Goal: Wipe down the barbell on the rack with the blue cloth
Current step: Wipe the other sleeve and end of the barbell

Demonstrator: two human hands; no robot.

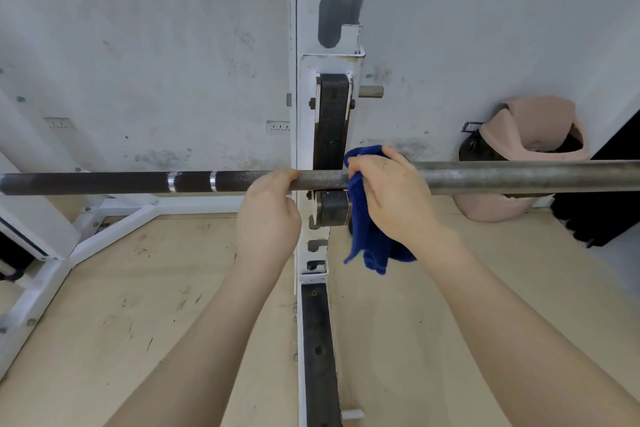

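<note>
The barbell (104,182) runs level across the view, dark and knurled on the left, bare grey metal on the right, and rests on the hook of the white rack upright (304,28). My left hand (268,215) grips the bar just left of the upright, fingers curled over the top. My right hand (391,194) holds the blue cloth (367,239) wrapped round the bar just right of the upright. The cloth's loose end hangs below the bar. The bar under the cloth is hidden.
A pink bin (540,135) with a dark liner stands against the wall behind the bar's right part. White rack base beams (114,218) spread over the wooden floor at left. A dark panel (609,191) stands at the right edge. Wall sockets (278,127) sit low on the grey wall.
</note>
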